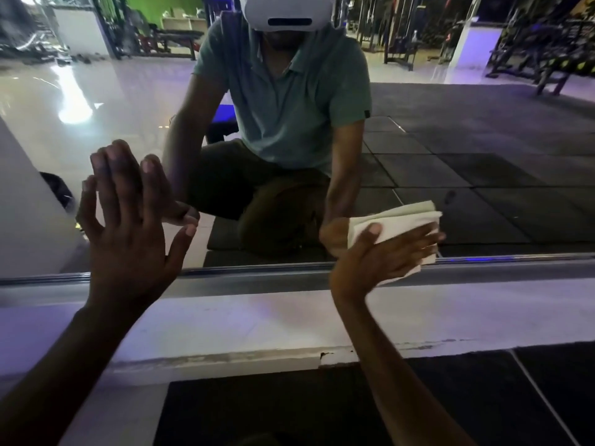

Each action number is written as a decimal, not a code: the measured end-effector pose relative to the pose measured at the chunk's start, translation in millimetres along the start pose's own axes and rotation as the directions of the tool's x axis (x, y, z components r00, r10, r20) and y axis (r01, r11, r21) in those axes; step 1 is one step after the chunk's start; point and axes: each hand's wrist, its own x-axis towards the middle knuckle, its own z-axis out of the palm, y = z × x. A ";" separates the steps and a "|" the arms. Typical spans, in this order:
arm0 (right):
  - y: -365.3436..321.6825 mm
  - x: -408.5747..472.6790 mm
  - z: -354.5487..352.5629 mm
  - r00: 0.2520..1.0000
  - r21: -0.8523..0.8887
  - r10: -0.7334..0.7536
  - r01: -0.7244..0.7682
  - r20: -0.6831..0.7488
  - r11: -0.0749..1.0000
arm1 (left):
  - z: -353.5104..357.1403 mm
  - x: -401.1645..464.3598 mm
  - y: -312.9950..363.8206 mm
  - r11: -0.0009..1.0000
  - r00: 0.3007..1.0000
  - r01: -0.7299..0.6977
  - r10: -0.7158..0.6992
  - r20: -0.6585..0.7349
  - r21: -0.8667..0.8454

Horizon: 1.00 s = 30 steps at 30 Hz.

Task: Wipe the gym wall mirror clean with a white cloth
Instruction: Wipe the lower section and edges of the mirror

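Observation:
The gym wall mirror (467, 149) fills the upper part of the view, and its metal bottom edge runs across at mid-height. My right hand (383, 255) presses a folded white cloth (396, 226) flat against the glass low on the right, just above that edge, with fingers spread straight over the cloth. My left hand (128, 226) lies flat on the glass at the left with fingers spread and holds nothing. The mirror reflects both hands and me crouching.
A white ledge (257, 320) runs below the mirror's bottom frame. Dark rubber floor mats (289, 407) lie under my arms. A white pillar (25, 201) stands at the far left. Gym benches and machines show only as reflections.

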 end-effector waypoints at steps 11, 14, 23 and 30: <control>-12.4 -99.0 8.0 0.705 0.048 -0.632 0.655 0.322 0.754 | 2.1 -12.3 -50.7 0.975 0.989 -0.146 0.143 0.034 0.168; -33.9 -113.4 18.4 0.853 -0.017 -0.465 0.482 0.238 0.876 | -5.7 -20.5 -91.3 0.949 0.979 -0.199 0.184 0.083 0.244; -55.6 -162.4 25.0 0.644 0.024 -0.657 0.707 0.391 0.707 | -15.5 -17.3 -135.8 0.926 0.938 -0.339 0.318 0.138 0.168; -97.0 -215.5 44.5 0.736 -0.100 -0.584 0.647 0.342 0.756 | -30.7 -50.3 -231.1 0.993 0.995 -0.066 0.058 0.086 0.096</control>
